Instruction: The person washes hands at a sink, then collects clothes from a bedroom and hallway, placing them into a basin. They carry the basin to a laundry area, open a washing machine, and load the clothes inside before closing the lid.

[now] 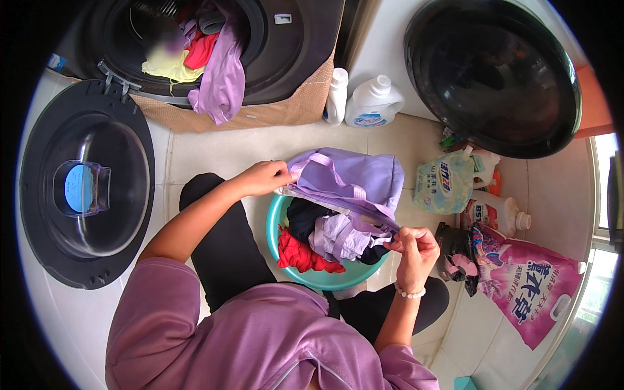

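A purple fabric bag (360, 168) with woven straps hangs spread between my two hands, over the far side of a teal plastic basin (319, 282). My left hand (267, 178) grips one top corner of the bag. The opposite end of its zippered edge is pinched by my right hand (413, 248), which has a beaded bracelet at the wrist. In the basin lie a red garment (304, 253), a pale lilac garment (343, 236) and dark cloth (304, 218). The bag hides part of the basin's contents.
A front-load washing machine (282, 63) has its round door (87, 185) swung out at left. Lilac, red and yellow clothes (219, 78) spill from its drum. White detergent bottles (374, 102), a refill pouch (443, 183) and a pink detergent bag (529, 287) stand around. A large black lid-like disc (492, 73) is upper right.
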{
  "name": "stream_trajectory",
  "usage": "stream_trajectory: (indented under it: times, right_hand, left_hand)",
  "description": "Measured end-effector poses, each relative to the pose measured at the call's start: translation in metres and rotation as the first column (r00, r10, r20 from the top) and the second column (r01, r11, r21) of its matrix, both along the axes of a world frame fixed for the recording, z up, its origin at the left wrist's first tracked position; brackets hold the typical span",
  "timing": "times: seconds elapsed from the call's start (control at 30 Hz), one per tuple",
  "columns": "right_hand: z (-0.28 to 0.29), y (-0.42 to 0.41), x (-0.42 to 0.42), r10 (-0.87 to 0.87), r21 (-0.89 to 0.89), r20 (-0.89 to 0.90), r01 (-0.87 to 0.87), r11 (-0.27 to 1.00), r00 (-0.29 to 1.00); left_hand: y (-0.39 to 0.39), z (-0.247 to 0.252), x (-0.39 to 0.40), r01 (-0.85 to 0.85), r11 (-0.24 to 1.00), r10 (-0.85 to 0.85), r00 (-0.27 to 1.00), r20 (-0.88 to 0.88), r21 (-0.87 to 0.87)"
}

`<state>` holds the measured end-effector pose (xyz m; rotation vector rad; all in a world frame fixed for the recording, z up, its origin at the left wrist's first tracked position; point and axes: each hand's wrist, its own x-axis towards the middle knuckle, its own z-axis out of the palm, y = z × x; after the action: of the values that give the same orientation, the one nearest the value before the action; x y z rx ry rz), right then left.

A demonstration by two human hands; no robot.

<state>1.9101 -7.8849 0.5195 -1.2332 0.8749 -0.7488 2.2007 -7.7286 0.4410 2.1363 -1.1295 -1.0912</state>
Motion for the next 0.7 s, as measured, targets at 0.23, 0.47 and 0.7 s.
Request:
stream_trajectory:
  times: [0.23, 0.47, 0.7]
  right_hand:
    - [-0.003, 0.000, -0.002, 0.003, 0.027, 0.010, -0.003, 1.000, 1.000]
    - [-0.009, -0.006, -0.004, -0.094, 0.099, 0.055, 0.088, 0.991, 0.994]
    - [-0.012, -0.007, 0.001, -0.130, 0.145, 0.081, 0.117, 0.982, 0.988]
  left_hand:
    - [-0.002, -0.024, 0.003, -0.086, 0.983, -0.016, 0.838, -0.545, -0.162]
    - [0.006, -0.020, -0.003, -0.011, 0.986, -0.065, 0.897, -0.437, -0.168]
    - [0.007, -0.007, -0.011, 0.283, 0.943, -0.294, 0.955, -0.041, -0.174]
